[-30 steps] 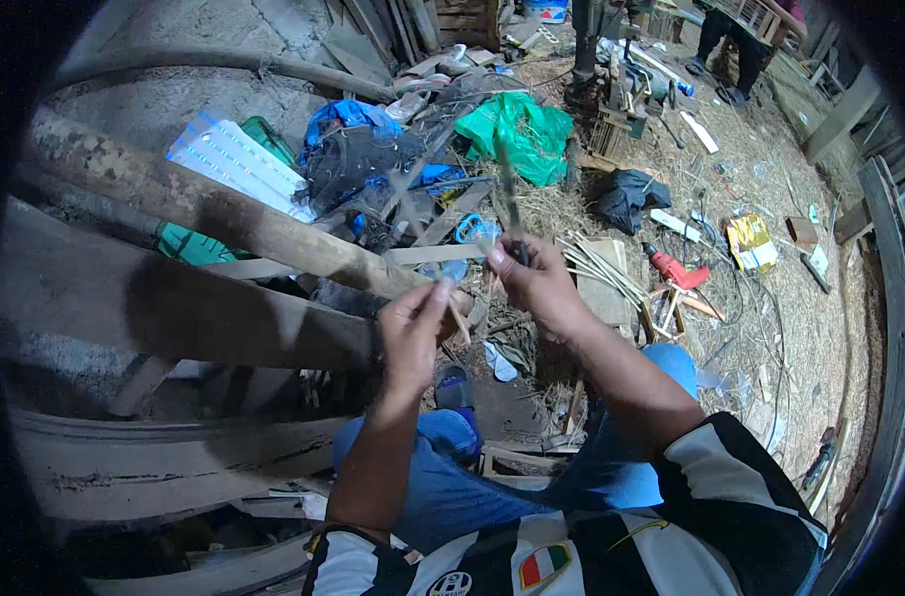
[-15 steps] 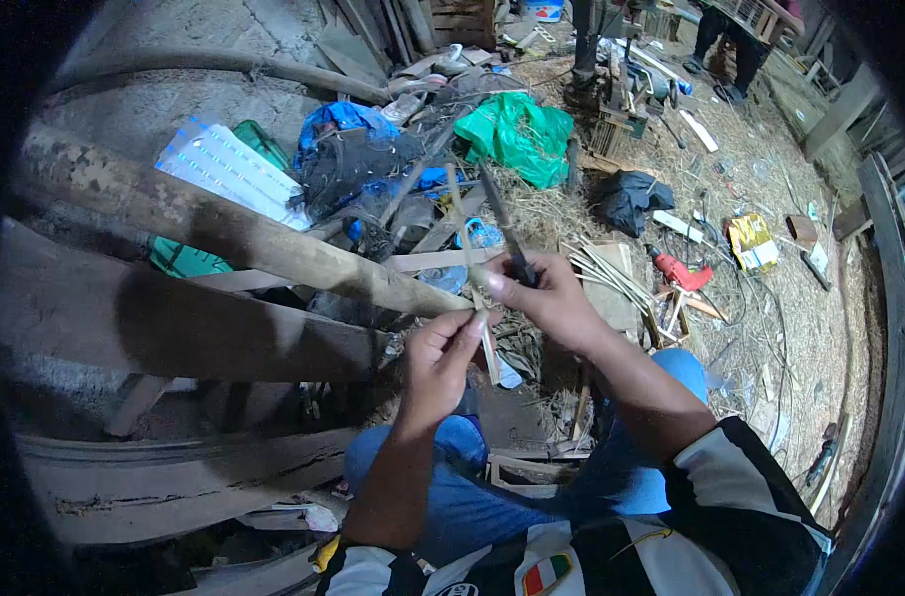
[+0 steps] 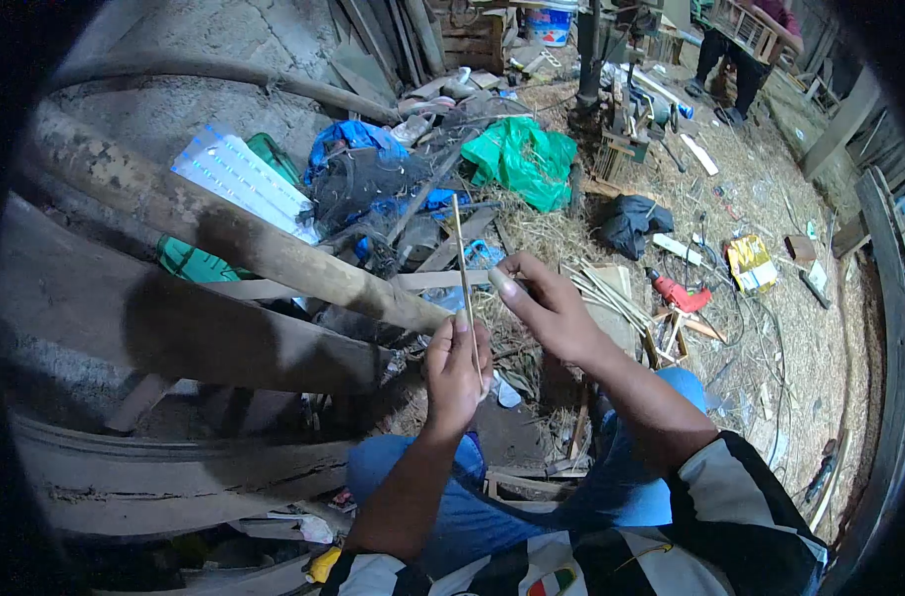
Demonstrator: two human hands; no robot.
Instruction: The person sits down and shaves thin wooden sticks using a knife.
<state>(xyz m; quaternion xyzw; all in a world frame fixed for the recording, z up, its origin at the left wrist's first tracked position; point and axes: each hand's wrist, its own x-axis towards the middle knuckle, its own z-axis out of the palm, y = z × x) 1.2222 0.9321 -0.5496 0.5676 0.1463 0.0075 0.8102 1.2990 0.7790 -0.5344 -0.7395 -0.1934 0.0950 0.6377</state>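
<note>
My left hand point(image 3: 459, 368) is closed around a thin wooden strip point(image 3: 463, 263). The strip stands nearly upright, rising above the thumb, and its lower end shows below the fingers. To its right is my right hand point(image 3: 555, 310), with its fingers curled and its thumb pointing toward the strip, a small gap away. Whatever lies inside its fingers is hidden; no blade shows there now. The end of a thick wooden pole point(image 3: 398, 300) reaches close to my left hand from the left.
Several thin sticks point(image 3: 611, 298) lie right of my hands, near a red drill point(image 3: 679, 292). Green plastic point(image 3: 522, 159) and a black bag point(image 3: 635, 224) lie farther ahead. A wide plank point(image 3: 204, 323) is at left. Another person point(image 3: 740, 60) holds a wooden frame at upper right.
My right hand has drawn back slightly from the strip, and the dark knife it held is out of sight. The strip has turned more upright in my left hand. My view has shifted slightly.
</note>
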